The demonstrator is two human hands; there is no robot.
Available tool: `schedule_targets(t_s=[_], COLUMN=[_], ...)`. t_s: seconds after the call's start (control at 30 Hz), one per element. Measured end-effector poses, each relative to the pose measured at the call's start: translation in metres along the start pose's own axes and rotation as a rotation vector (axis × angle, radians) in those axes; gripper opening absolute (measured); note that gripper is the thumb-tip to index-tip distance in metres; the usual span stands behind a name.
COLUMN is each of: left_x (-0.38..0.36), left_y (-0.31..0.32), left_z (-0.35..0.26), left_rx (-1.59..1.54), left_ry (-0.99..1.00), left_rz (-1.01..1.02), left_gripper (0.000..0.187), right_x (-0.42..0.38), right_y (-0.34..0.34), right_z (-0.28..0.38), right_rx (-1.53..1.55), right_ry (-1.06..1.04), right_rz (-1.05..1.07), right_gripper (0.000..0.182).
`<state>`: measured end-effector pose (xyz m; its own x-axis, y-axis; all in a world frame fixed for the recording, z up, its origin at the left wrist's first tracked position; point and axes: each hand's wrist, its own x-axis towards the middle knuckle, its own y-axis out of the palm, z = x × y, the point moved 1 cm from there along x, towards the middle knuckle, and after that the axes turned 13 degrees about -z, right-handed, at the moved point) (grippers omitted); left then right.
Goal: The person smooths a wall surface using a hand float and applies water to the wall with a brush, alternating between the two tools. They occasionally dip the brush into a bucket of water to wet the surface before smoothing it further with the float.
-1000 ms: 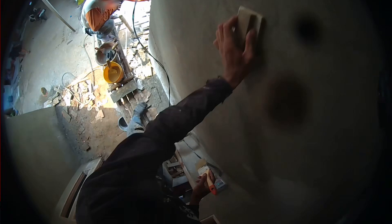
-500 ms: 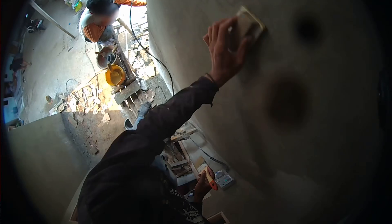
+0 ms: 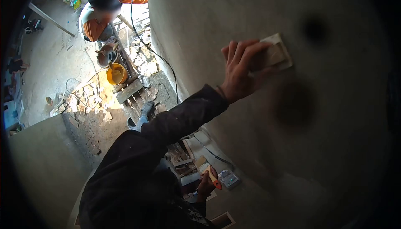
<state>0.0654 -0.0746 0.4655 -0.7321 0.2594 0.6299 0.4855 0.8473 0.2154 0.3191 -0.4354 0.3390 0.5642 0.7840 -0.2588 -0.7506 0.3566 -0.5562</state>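
Note:
My left hand (image 3: 243, 68) reaches up to the curved plaster wall (image 3: 250, 145), fingers closed round a flat, rectangular, pale block (image 3: 277, 53). The block's face lies toward the wall, and its lighter edge shows beyond my fingertips. Low in the view, my right hand (image 3: 206, 186) is shut around a paintbrush (image 3: 214, 180) with a wooden handle and an orange end. Its pale bristles point up and to the left. A small grey electrical box (image 3: 229, 179) sits just right of that hand.
A co-worker (image 3: 100, 13) in an orange-sleeved top is at the upper left. Near them stand a brown bucket (image 3: 107, 55) and a yellow bucket (image 3: 117, 74) on planks. Rubble (image 3: 90, 97) covers the floor. A black cable (image 3: 161, 57) runs along the wall's edge.
My left hand has moved the block down and to the right across the wall, turning it slightly. The right hand with the paintbrush has hardly moved.

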Motion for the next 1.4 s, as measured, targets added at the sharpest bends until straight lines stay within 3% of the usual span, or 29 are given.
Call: schedule_targets(t_s=[0.03,0.13,0.17,0.23,0.27,0.33,0.4,0.43,0.5,0.53,0.57,0.63,0.67,0.7,0.77,0.8,0.87,0.9,0.97,1.0,1.07,1.1,1.17,1.23,1.27,1.33,1.4], left_x=[-0.006,0.026,0.038,0.050,0.018,-0.049,-0.073,-0.054,0.006,0.004,-0.025,-0.084,-0.098,-0.075,-0.022,-0.005,0.021,-0.016,-0.083,-0.073,-0.058,-0.060,-0.037,-0.104,-0.127,-0.156,-0.111], left_y=[-0.002,0.019,0.025,0.029,0.011,-0.016,-0.008,-0.002,0.011,0.016,0.002,-0.014,-0.021,-0.016,0.003,0.010,0.015,0.002,-0.013,-0.008,0.000,0.007,0.021,-0.008,-0.013,-0.015,0.006], left_z=[0.013,0.051,0.034,0.003,-0.009,0.018,0.078,0.087,0.093,0.067,0.053,0.053,0.076,0.097,0.137,0.111,0.035,0.023,0.020,0.032,0.062,0.053,0.006,-0.032,-0.023,0.001,0.026], left_rx=[-0.003,-0.010,-0.001,-0.023,-0.019,0.028,0.103,0.106,-0.053,0.003,0.016,0.124,0.195,0.186,0.005,-0.002,0.090,0.093,0.087,0.081,-0.103,-0.098,0.043,-0.070,-0.063,0.115,0.009], left_ry=[0.009,-0.414,-0.419,-0.261,-0.034,0.034,-0.582,-0.590,-0.804,-0.587,-0.599,-0.260,-0.519,-0.514,-0.874,-0.882,-0.296,-0.314,0.007,0.019,-0.918,-0.926,-0.342,0.062,0.063,-0.165,-0.897], left_rz=[-0.006,-0.301,-0.297,-0.261,-0.081,0.074,-0.177,-0.174,-0.348,-0.312,-0.307,-0.046,-0.039,-0.037,-0.408,-0.397,-0.202,-0.190,0.067,0.063,-0.313,-0.311,-0.248,0.198,0.186,0.008,-0.310], left_gripper=[0.053,0.054,0.054,0.053,0.047,0.048,0.048,0.048,0.050,0.049,0.049,0.049,0.052,0.052,0.055,0.055,0.055,0.055,0.048,0.048,0.052,0.052,0.056,0.053,0.053,0.052,0.048], right_x=[0.000,0.002,0.002,-0.002,-0.002,-0.005,-0.001,-0.003,-0.001,0.000,-0.002,0.000,0.001,0.002,0.000,0.004,0.007,0.004,0.004,0.007,0.007,0.007,0.011,0.009,0.013,0.024,0.025], right_y=[0.001,0.002,0.005,0.003,0.003,0.001,0.000,-0.003,-0.002,0.000,-0.004,-0.003,-0.004,-0.004,-0.009,-0.007,-0.002,-0.006,-0.003,-0.002,-0.004,-0.008,-0.011,-0.012,-0.015,-0.022,-0.040], right_z=[0.002,0.001,0.003,0.007,0.004,0.004,-0.003,-0.005,-0.006,-0.007,-0.008,-0.006,-0.003,-0.003,-0.007,-0.009,-0.008,-0.006,0.002,0.002,0.007,0.005,0.001,0.010,0.014,0.024,0.043], right_rx=[0.008,-0.047,-0.054,-0.015,-0.008,-0.025,-0.006,-0.012,0.009,0.006,0.000,0.018,0.004,-0.010,-0.006,0.006,-0.016,-0.038,0.006,0.012,0.030,0.023,0.075,0.063,0.054,0.073,0.080], right_ry=[-0.008,-0.108,-0.099,-0.047,-0.057,-0.042,-0.111,-0.106,-0.070,-0.064,-0.026,-0.004,-0.020,-0.033,-0.019,-0.014,0.021,0.048,-0.044,-0.075,-0.099,-0.093,0.033,0.036,-0.005,-0.126,-0.194], right_rz=[0.003,-0.007,-0.004,-0.030,-0.017,0.000,-0.005,-0.007,-0.049,-0.048,-0.044,-0.034,-0.023,-0.017,-0.037,-0.046,-0.034,-0.008,-0.022,-0.026,-0.046,-0.048,-0.049,-0.063,-0.079,-0.129,-0.237], right_gripper=[0.034,0.032,0.032,0.033,0.034,0.034,0.034,0.034,0.034,0.034,0.034,0.034,0.034,0.033,0.034,0.035,0.036,0.037,0.033,0.033,0.034,0.034,0.036,0.035,0.035,0.037,0.039])
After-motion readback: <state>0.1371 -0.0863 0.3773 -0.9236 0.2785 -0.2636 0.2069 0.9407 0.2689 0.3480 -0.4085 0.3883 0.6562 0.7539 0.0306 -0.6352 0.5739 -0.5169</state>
